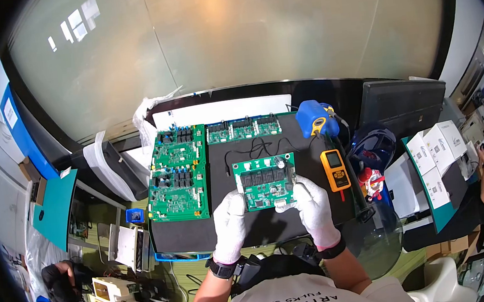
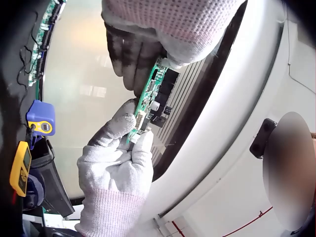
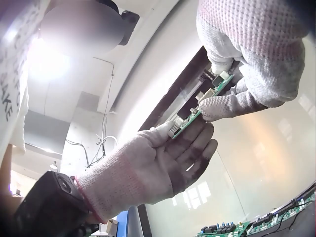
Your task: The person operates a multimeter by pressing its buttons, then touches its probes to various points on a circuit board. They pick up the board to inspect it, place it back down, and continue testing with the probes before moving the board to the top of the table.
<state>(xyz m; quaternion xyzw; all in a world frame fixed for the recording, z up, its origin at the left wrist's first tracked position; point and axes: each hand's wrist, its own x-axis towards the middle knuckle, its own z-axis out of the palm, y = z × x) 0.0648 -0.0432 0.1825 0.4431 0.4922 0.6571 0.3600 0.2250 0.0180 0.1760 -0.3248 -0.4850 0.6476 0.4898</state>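
Note:
Both hands wear white gloves and hold one green circuit board (image 1: 267, 190) above the dark mat, its row of black relays facing up in the head view. My left hand (image 1: 229, 222) pinches the left edge. On the right edge, my right hand (image 1: 313, 205) grips near the lower corner. The left wrist view shows the board (image 2: 148, 98) nearly edge-on, with the right hand's (image 2: 116, 168) thumb and fingers around its lower end. From the right wrist view, the left hand (image 3: 163, 163) has its thumb on the board's (image 3: 195, 116) end, darkened fingers extended behind it.
Larger green boards (image 1: 179, 193) lie at the mat's left, and several small boards (image 1: 243, 129) along the back. A black cable (image 1: 260, 147) crosses the mat (image 1: 224, 179). To the right are a yellow meter (image 1: 335, 170) and a blue device (image 1: 311, 117). People sit at both sides.

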